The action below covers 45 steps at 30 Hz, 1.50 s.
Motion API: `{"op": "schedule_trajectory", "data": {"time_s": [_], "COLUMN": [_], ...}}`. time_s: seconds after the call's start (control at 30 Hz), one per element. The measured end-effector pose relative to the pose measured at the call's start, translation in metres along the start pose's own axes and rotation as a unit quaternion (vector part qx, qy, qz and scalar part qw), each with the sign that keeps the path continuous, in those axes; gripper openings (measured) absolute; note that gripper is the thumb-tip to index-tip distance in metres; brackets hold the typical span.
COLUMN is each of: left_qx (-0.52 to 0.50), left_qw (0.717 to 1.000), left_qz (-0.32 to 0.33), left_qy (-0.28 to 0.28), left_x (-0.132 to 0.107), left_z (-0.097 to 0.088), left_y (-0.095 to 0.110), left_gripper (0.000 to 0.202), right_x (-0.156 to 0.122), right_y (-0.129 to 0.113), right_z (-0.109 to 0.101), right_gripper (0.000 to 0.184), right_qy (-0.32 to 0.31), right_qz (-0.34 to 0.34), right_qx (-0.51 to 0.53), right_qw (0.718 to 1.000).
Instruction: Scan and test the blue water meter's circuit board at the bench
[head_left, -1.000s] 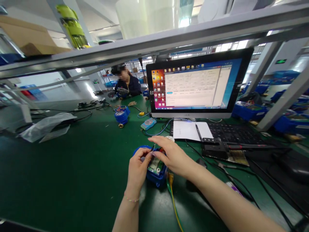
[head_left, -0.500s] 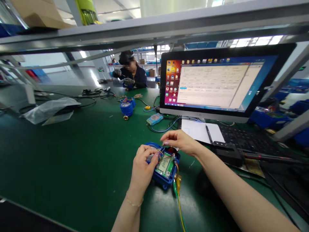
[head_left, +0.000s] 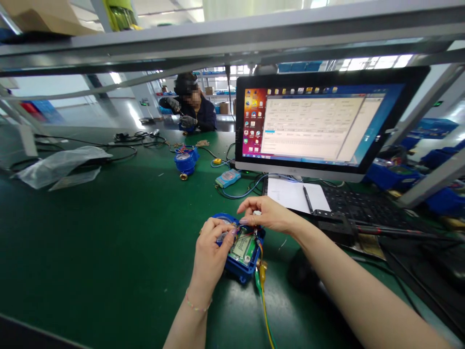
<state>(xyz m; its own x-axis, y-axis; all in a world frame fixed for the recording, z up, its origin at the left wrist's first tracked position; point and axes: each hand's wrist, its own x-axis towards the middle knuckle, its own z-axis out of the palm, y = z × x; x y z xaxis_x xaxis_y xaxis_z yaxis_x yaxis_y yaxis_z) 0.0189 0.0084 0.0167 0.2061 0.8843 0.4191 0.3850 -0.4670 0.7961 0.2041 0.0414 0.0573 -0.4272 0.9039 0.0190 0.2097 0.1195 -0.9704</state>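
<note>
A blue water meter [head_left: 238, 266] with its cover off lies on the green table, its small screen [head_left: 241, 245] reading "good" and its circuit board exposed. My left hand [head_left: 212, 242] rests over the meter's round dial, thumb and fingertips closed on thin coloured wires [head_left: 240, 226]. From the right, my right hand [head_left: 267, 213] reaches over the top of the meter, thumb and finger pinched at the same wires. The fingertips partly hide the wire ends. Green [head_left: 257, 280] and yellow [head_left: 262, 275] clips with leads hang at the meter's lower right side.
Behind stand a second blue meter [head_left: 186, 162] and a light blue box [head_left: 228, 178] with cables. A monitor [head_left: 319, 127], paper with a pen [head_left: 307, 198], keyboard [head_left: 358, 206] and dark mouse [head_left: 303, 271] are to the right. Plastic bags [head_left: 61, 165] lie left. Across the table sits a co-worker [head_left: 198, 109].
The view has shifted slightly, moving most things a little left. My right fingertips have come lower and closer to the wires; my left hand keeps its place on the meter.
</note>
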Motion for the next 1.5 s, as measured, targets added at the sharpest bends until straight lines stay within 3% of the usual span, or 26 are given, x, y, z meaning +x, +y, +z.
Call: {"op": "schedule_trajectory", "data": {"time_s": [0.07, 0.13, 0.2, 0.27, 0.37, 0.43, 0.7, 0.83, 0.9, 0.97, 1.1, 1.17, 1.23, 1.33, 1.4, 1.5], "left_qx": [-0.001, 0.003, 0.014, 0.031, 0.056, 0.072, 0.138, 0.126, 0.109, 0.092, 0.079, 0.073, 0.065, 0.053, 0.047, 0.042], "left_qw": [1.000, 1.000, 1.000, 1.000, 0.998, 0.997, 0.990, 0.992, 0.994, 0.995, 0.996, 0.997, 0.997, 0.997, 0.997, 0.996], "left_qz": [0.005, 0.008, 0.006, 0.004, 0.004, 0.009, 0.015, 0.004, 0.011, 0.022, 0.033, 0.038, 0.043, 0.050, 0.057, 0.064], "left_qy": [0.005, 0.010, 0.007, -0.004, -0.016, -0.022, -0.040, -0.032, -0.026, -0.022, -0.004, 0.004, 0.009, 0.019, 0.026, 0.034], "left_x": [0.000, 0.000, 0.000, -0.001, 0.002, 0.006, 0.022, 0.025, 0.025, 0.023, 0.020, 0.018, 0.016, 0.014, 0.013, 0.012], "left_z": [0.000, 0.001, 0.001, 0.002, 0.005, 0.009, 0.021, 0.024, 0.024, 0.025, 0.024, 0.022, 0.020, 0.018, 0.019, 0.021], "left_y": [0.000, 0.000, 0.000, -0.002, -0.005, -0.005, 0.007, 0.013, 0.013, 0.012, 0.007, 0.006, 0.005, 0.004, 0.002, -0.001], "left_gripper": [0.015, 0.018, 0.020, 0.022, 0.026, 0.029, 0.035, 0.034, 0.032, 0.030, 0.024, 0.022, 0.020, 0.016, 0.014, 0.011], "right_x": [-0.016, -0.048, -0.093, -0.141, -0.199, -0.220, -0.224, -0.229, -0.231, -0.228, -0.196, -0.167, -0.134, -0.088, -0.065, -0.045], "right_y": [-0.010, -0.021, -0.029, -0.029, -0.012, 0.004, 0.044, 0.056, 0.051, 0.033, -0.015, -0.030, -0.034, -0.029, -0.024, -0.020], "right_z": [-0.009, -0.023, -0.038, -0.047, -0.046, -0.037, 0.010, 0.004, -0.004, -0.010, -0.005, 0.003, 0.008, 0.011, 0.012, 0.018], "right_gripper": [0.036, 0.031, 0.020, 0.014, 0.019, 0.020, 0.016, 0.023, 0.023, 0.019, 0.021, 0.020, 0.021, 0.044, 0.061, 0.064], "right_qy": [0.068, 0.174, 0.281, 0.330, 0.277, 0.232, 0.170, 0.170, 0.151, 0.148, 0.153, 0.120, 0.100, 0.084, 0.056, 0.033], "right_qz": [-0.027, -0.036, 0.009, 0.119, 0.322, 0.402, 0.460, 0.454, 0.443, 0.388, 0.160, 0.081, 0.083, 0.227, 0.325, 0.391], "right_qx": [-0.038, -0.120, -0.242, -0.369, -0.492, -0.513, -0.533, -0.537, -0.525, -0.472, -0.216, -0.042, 0.131, 0.283, 0.301, 0.255], "right_qw": [0.997, 0.977, 0.929, 0.861, 0.760, 0.722, 0.689, 0.691, 0.711, 0.778, 0.951, 0.989, 0.983, 0.928, 0.895, 0.884]}}
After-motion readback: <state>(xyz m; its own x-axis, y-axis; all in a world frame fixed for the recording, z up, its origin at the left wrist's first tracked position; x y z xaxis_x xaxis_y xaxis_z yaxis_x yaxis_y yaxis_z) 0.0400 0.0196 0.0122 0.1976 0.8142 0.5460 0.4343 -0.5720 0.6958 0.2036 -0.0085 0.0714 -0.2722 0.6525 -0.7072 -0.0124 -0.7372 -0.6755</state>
